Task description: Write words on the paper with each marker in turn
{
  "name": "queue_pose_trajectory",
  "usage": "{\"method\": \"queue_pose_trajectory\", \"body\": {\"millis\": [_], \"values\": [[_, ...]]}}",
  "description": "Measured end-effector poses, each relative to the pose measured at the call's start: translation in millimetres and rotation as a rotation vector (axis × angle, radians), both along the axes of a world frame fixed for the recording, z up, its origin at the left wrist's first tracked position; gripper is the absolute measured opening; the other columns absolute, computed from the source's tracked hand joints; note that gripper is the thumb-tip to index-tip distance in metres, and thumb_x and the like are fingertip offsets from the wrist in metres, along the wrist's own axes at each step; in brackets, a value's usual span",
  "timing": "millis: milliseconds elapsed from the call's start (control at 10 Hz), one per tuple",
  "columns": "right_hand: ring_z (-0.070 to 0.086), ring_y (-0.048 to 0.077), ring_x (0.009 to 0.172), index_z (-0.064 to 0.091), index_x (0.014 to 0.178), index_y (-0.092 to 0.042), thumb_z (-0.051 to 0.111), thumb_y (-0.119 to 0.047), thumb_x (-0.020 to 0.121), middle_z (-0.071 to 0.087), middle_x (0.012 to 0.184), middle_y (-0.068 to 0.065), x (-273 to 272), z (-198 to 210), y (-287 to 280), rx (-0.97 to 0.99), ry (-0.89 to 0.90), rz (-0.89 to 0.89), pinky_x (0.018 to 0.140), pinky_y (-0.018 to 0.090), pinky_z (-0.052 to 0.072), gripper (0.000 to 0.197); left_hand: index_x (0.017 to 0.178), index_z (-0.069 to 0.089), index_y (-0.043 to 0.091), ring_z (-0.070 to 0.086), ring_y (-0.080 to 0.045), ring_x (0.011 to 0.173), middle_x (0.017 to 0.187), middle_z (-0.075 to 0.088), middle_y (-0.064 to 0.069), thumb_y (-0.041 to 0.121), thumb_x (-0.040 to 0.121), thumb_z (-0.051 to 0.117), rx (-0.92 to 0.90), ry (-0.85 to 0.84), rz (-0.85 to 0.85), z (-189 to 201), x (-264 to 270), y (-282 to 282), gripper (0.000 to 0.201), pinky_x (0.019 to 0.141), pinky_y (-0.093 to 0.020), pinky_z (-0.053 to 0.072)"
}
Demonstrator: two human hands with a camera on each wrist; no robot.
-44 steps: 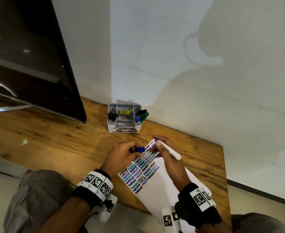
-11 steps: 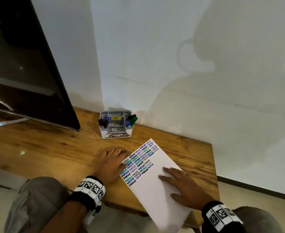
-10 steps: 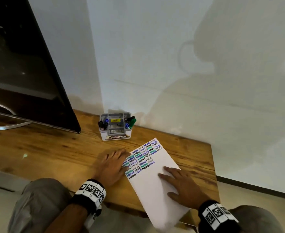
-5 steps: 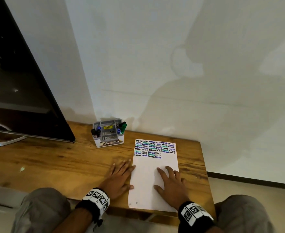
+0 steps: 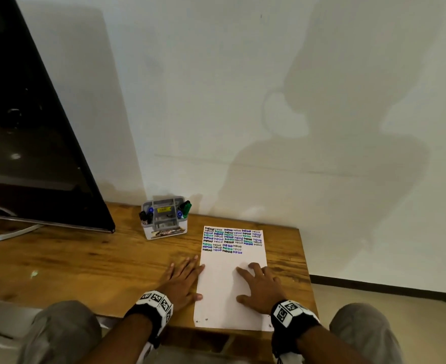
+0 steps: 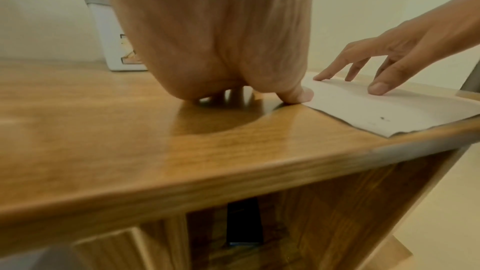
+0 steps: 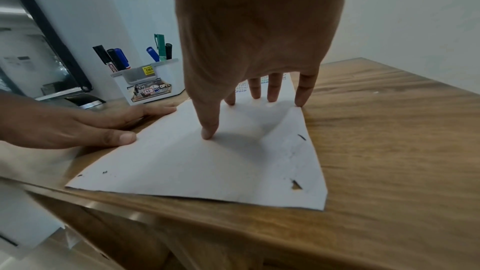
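White paper lies flat on the wooden worktop, its long sides running away from the person and its near edge close to the worktop's front edge. Rows of the word HELLO in black, green, blue and purple ink fill the far part of the sheet; the near part is blank apart from a few small dark marks and a little tear near the corners.

Both hands are spread flat with straight fingers and hold nothing. The left hand rests on the wood just beside the sheet's left edge, with its thumb tip and the side of its index finger touching that edge. The right hand presses down on the sheet itself, near its right side, on fingertips with the palm arched above; the little finger sits at the right edge of the paper.

Beyond the paper and to its left, near the wall, stands a small white and grey organiser box. The markers stand capped in it: black and blue ones at its left end, and blue, green and black ones at its right end. A dark monitor on a silver stand fills the far left of the worktop.
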State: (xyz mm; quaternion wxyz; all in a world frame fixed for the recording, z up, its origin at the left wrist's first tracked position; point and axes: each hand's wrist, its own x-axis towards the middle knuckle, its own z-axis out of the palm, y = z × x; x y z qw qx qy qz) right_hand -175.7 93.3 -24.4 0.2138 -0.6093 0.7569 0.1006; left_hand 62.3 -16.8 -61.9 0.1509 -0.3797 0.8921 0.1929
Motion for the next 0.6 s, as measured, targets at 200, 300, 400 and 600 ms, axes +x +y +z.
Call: {"method": "queue_pose_trajectory", "body": {"millis": [200, 300, 400, 600], "values": [[0.024, 0.032, 0.147, 0.016, 0.157, -0.041, 0.053, -0.064, 0.090, 0.017, 0.164, 0.001, -3, -4, -2, 0.028, 0.006, 0.004, 0.114, 0.053, 0.033, 0.080, 0.152, -0.013, 0.039, -0.026, -0.016, 0.148, 0.153, -0.035, 0.013, 0.067, 0.089, 0.034, 0.044, 0.027, 0.006, -17, 3, -4, 0.083, 0.114, -0.044, -0.020], [0.026, 0.032, 0.145, 0.015, 0.158, -0.040, 0.052, -0.064, 0.091, 0.018, 0.164, 0.002, -4, -4, -4, 0.023, 0.011, 0.015, 0.112, 0.051, 0.033, 0.080, 0.151, -0.012, 0.042, -0.030, -0.011, 0.145, 0.155, -0.033, 0.016, 0.076, 0.076, 0.019, 0.055, 0.052, 0.007, -19, 7, -6, 0.088, 0.112, -0.040, -0.024], [0.027, 0.031, 0.145, 0.013, 0.158, -0.040, 0.049, -0.065, 0.092, 0.018, 0.164, 0.002, -4, -6, -5, 0.034, 0.000, 0.034, 0.111, 0.050, 0.034, 0.080, 0.153, -0.011, 0.040, -0.030, -0.010, 0.144, 0.157, -0.032, 0.015, 0.076, 0.079, 0.022, 0.076, 0.029, 0.020, -16, 7, -7, 0.088, 0.112, -0.040, -0.024], [0.031, 0.032, 0.142, 0.016, 0.158, -0.037, 0.053, -0.065, 0.091, 0.023, 0.162, 0.005, -10, 9, -12, 0.083, -0.034, 0.065, 0.109, 0.049, 0.038, 0.081, 0.156, -0.005, 0.033, -0.021, -0.018, 0.148, 0.161, -0.024, 0.006, 0.071, 0.085, 0.028, 0.074, -0.023, 0.029, -2, 2, -7, 0.087, 0.115, -0.047, -0.015]]}}
